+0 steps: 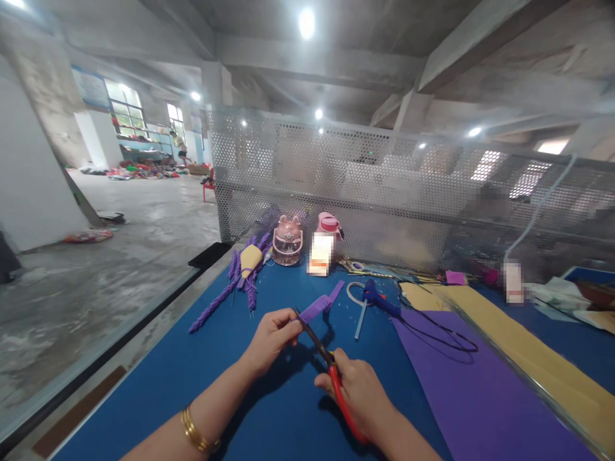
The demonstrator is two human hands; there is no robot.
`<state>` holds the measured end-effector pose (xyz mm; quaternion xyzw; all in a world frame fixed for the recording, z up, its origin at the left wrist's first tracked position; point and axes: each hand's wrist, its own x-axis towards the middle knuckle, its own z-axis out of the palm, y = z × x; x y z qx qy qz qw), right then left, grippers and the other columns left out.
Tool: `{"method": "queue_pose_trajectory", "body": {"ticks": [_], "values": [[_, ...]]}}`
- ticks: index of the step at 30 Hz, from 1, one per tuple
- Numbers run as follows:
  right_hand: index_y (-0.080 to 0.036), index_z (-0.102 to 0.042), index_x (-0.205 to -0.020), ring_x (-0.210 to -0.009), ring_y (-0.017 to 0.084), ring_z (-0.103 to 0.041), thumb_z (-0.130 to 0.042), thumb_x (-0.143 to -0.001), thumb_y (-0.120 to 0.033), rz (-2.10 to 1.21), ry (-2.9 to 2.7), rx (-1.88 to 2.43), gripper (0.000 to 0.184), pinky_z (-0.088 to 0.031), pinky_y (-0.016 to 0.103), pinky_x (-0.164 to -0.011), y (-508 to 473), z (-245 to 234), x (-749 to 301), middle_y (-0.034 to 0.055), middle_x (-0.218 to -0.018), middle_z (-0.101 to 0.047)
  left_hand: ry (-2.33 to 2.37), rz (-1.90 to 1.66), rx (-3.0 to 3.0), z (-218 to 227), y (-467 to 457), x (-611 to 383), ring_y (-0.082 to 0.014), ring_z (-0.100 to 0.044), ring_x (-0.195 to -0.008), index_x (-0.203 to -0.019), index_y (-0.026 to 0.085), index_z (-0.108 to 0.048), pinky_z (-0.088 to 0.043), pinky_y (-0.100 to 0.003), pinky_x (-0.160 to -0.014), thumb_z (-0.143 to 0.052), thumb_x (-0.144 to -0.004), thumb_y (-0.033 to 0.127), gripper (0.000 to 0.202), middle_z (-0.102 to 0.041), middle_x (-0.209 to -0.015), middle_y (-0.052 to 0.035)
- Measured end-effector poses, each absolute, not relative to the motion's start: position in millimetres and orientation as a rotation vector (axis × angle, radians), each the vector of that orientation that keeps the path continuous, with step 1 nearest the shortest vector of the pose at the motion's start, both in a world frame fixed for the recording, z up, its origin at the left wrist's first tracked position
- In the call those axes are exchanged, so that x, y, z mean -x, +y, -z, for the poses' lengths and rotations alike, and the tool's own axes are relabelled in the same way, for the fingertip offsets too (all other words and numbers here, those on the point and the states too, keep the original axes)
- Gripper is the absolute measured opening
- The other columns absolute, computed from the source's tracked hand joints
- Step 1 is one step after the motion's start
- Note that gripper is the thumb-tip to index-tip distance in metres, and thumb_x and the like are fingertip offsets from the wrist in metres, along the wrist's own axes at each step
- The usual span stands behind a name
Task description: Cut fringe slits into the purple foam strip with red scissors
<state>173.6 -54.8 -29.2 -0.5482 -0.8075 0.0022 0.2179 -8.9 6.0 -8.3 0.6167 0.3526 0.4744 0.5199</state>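
Observation:
Pinched in my left hand (276, 336) is the near end of a purple strip (317, 308), which stretches away up and to the right, folded partway along. My right hand (360, 387) grips red-handled scissors (342, 400), their dark blades pointing up and left. The blade tips lie at the strip, close beside my left fingertips; whether they have cut into it I cannot tell. Beyond the strip lies a blue glue gun (377, 298) with a pale glue stick (360, 323) near it. Purple braided stems with a yellow piece (250, 260) rest at the far left.
On the right lie a purple sheet (480, 390) and a long yellow sheet (523, 346). A pink clear cup (287, 243) and a pink-lidded bottle (329, 223) stand before the perforated metal screen (384, 192). A black cable (446, 333) crosses the purple sheet.

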Motion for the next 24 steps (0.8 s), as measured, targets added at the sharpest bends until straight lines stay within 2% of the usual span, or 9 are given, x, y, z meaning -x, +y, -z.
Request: {"method": "queue_pose_trajectory", "body": {"ticks": [8,19,24], "values": [[-0.020,-0.045,-0.074,-0.045,0.019,-0.056,-0.021,-0.082,-0.069,-0.108,-2.247,1.566,0.055,-0.024,0.025,-0.044,-54.8,28.8,-173.9,0.0004,-0.048,-0.057,0.829,-1.126,-1.447,10.8,8.0,9.2,-0.0061,-0.033,-0.041,-0.061,0.014,-0.054,-0.020,-0.021,-0.044,-0.057,-0.075,0.037,0.027,-0.046,-0.046,0.0035],[-0.020,-0.045,-0.074,-0.047,0.020,-0.059,-0.015,-0.081,-0.069,-0.060,-2.259,1.562,0.059,-0.024,0.026,-0.044,-55.0,29.3,-173.9,0.0016,-0.049,-0.058,0.811,-1.121,-1.439,9.4,7.6,9.4,-0.0059,-0.031,-0.041,-0.062,0.013,-0.055,-0.020,-0.021,-0.043,-0.056,-0.075,0.035,0.025,-0.046,-0.045,0.0036],[-0.020,-0.045,-0.073,-0.048,0.021,-0.060,-0.018,-0.082,-0.069,-0.006,-2.263,1.573,0.057,-0.022,0.027,-0.044,-54.1,30.4,-175.0,0.0019,-0.050,-0.060,0.790,-1.126,-1.435,10.1,8.4,9.5,-0.0060,-0.033,-0.041,-0.062,0.013,-0.055,-0.020,-0.020,-0.044,-0.057,-0.075,0.036,0.026,-0.046,-0.045,0.0035]]}}
